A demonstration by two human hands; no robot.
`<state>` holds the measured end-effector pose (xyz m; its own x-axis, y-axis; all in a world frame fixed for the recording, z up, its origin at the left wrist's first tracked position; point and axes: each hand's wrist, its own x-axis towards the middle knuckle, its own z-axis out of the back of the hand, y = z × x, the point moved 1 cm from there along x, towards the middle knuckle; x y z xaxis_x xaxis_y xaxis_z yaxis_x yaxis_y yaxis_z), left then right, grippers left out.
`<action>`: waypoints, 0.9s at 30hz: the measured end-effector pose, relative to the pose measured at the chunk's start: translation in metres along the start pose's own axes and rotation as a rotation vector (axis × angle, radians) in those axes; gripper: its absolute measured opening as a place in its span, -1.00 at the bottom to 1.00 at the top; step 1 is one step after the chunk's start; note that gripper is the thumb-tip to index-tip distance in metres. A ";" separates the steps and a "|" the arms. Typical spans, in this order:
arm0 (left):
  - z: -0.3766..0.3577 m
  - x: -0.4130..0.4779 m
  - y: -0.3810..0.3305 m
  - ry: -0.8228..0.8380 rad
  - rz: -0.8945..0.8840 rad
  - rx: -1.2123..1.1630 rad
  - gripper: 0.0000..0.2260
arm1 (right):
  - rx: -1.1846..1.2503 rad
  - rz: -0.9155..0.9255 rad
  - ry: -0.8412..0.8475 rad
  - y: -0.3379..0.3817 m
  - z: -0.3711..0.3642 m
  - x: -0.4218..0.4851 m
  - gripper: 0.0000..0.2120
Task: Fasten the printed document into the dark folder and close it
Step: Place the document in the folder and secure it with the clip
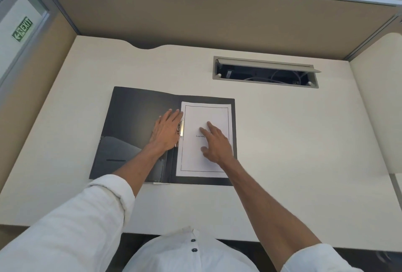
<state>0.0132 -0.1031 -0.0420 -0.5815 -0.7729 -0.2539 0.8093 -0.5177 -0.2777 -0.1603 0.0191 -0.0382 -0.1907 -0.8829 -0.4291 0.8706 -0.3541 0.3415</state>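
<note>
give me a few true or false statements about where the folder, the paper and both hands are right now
1. The dark folder lies open on the desk. True.
2. The printed document lies on the folder's left half. False: it lies on the right half, beside the metal clip.
3. The right hand rests on the printed document. True.
4. The left hand is lifted clear of the folder. False: it lies flat on the folder's left half, next to the metal clip.
5. The cable hatch in the desk is shut. False: its lid is raised and cables show inside.
</note>
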 end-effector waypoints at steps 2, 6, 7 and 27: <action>0.002 0.005 0.002 0.045 -0.022 0.017 -0.28 | -0.008 -0.001 0.001 0.000 -0.001 0.000 -0.26; 0.007 0.011 0.000 0.020 -0.041 0.025 -0.30 | -0.012 -0.006 -0.003 0.000 -0.002 0.001 -0.26; 0.009 0.012 0.000 0.003 -0.040 0.026 -0.32 | -0.010 -0.006 -0.002 0.000 -0.002 0.001 -0.26; -0.012 -0.048 0.006 -0.180 0.034 -0.450 -0.72 | -0.021 0.010 0.015 -0.001 -0.003 -0.003 -0.28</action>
<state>0.0451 -0.0648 -0.0424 -0.4991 -0.8587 -0.1165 0.6883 -0.3112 -0.6553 -0.1590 0.0233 -0.0394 -0.1750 -0.8816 -0.4384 0.8820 -0.3383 0.3281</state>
